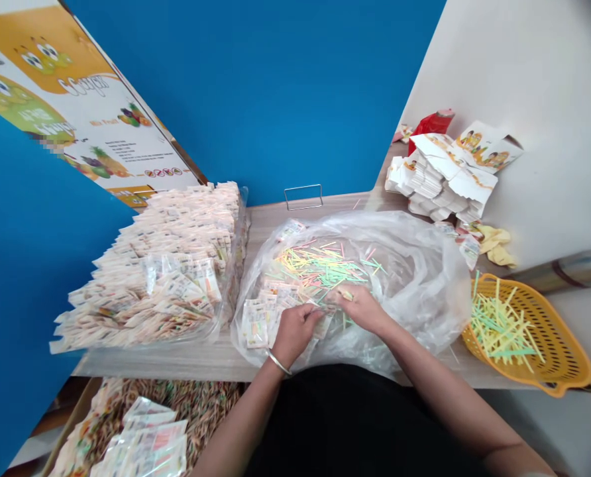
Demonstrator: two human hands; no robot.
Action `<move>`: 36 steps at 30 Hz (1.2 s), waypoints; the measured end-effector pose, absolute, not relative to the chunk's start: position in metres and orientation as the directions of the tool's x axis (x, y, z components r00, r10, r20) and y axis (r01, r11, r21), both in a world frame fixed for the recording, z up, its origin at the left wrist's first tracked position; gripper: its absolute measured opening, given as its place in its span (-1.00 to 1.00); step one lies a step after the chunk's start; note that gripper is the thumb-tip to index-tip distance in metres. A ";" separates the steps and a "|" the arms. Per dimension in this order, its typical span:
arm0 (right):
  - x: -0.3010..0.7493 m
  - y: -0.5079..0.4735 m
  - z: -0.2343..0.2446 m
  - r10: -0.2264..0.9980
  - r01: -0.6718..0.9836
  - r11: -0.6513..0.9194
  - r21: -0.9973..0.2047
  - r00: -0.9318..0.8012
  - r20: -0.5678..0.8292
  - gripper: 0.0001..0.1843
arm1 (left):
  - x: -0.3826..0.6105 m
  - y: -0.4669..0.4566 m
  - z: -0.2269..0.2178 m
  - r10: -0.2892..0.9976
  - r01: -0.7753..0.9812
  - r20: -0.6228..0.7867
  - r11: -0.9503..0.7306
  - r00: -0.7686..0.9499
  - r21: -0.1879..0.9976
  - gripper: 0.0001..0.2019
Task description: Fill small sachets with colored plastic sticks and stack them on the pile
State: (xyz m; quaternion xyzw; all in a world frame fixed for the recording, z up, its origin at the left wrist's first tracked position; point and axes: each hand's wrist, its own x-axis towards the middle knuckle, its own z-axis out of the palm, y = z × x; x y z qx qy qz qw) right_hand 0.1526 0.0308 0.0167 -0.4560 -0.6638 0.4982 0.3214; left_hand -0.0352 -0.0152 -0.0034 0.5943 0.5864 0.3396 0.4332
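Observation:
My left hand, with a bangle on its wrist, is pinched closed over a pile of small printed packets. What lies between its fingertips is too small to make out. My right hand is close beside it, its fingers curled closed around thin coloured sticks, of which a little yellow shows. Just beyond both hands lies a loose heap of thin pink, yellow and green sticks. Heap and packets rest on a large clear plastic bag spread over the table.
A big stack of printed packets fills the table's left side. An orange basket with yellow and green sticks stands at the right edge. Folded white cartons lie at the back right. Below, at left, a box holds more packets.

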 end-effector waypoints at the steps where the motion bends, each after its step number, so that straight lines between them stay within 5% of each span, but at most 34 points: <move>1: 0.151 0.033 0.015 0.954 0.181 -0.005 -0.983 -0.292 -0.059 -0.58 | -0.034 -0.015 -0.005 0.992 0.387 -0.113 0.085 0.050 0.918 -0.63; 5: 0.137 0.039 0.017 0.974 -0.299 -0.225 -0.927 -0.094 -0.206 -0.49 | -0.028 -0.012 -0.010 0.990 0.343 -0.137 0.136 -0.020 0.929 -0.55; 11: 0.109 0.035 0.028 0.934 -0.506 -0.354 -0.787 -0.152 -0.322 -0.43 | -0.023 -0.009 -0.009 0.991 0.340 -0.134 0.128 -0.004 0.932 -0.59; 17: 0.101 0.028 0.013 0.916 -0.568 -0.361 -0.740 -0.068 -0.395 -0.45 | -0.022 -0.010 -0.006 0.997 0.426 -0.067 0.077 -0.038 0.901 -0.59; 22: 0.101 0.026 0.017 0.927 -0.483 -0.326 -0.813 0.005 -0.374 -0.50 | -0.023 -0.010 -0.006 0.999 0.597 0.024 -0.005 -0.024 0.803 -0.67; 36: 0.103 0.032 0.009 0.786 -0.546 -0.604 -0.581 -0.289 -0.546 -0.48 | -0.026 -0.012 -0.016 0.989 0.405 0.146 -0.136 0.007 0.904 -0.80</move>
